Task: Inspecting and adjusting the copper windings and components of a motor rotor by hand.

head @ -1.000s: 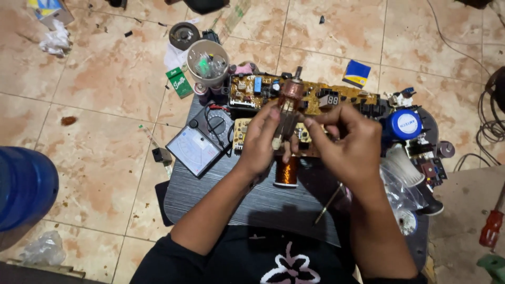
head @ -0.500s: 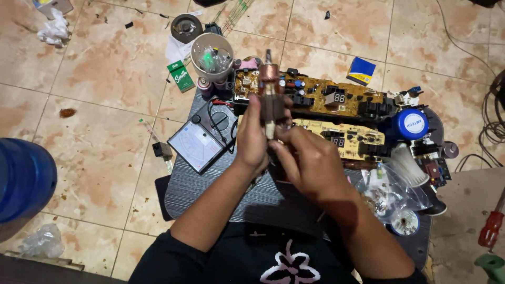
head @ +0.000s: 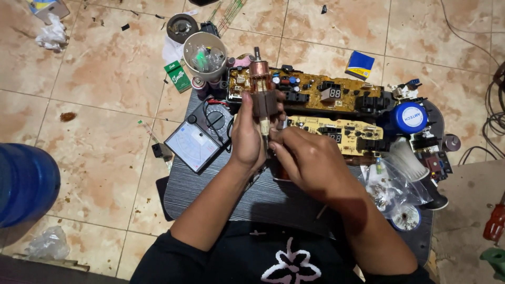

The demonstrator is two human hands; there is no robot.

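Observation:
My left hand (head: 247, 134) grips a small motor armature (head: 261, 89) upright, its copper commutator and shaft tip at the top and a brown wound core below. My right hand (head: 307, 158) is closed beside it, fingertips touching the lower shaft, with a thin tool poking out under the palm. Both hands hover over a dark striped board (head: 210, 189) lying on the tiled floor. Behind the armature lie two yellow circuit boards (head: 326, 94) with black parts and small number displays.
An analog multimeter (head: 197, 138) with red and black leads lies left of my hands. A clear cup (head: 205, 55) of small parts, a green packet (head: 178, 76), a blue reel (head: 410, 117), plastic bags (head: 392, 184) and a blue water jug (head: 23, 184) surround the board.
Both hands have shifted left and closer together. The armature now stands straighter, and my right hand has come in against its lower shaft. The copper coil seen below the hands earlier is hidden now.

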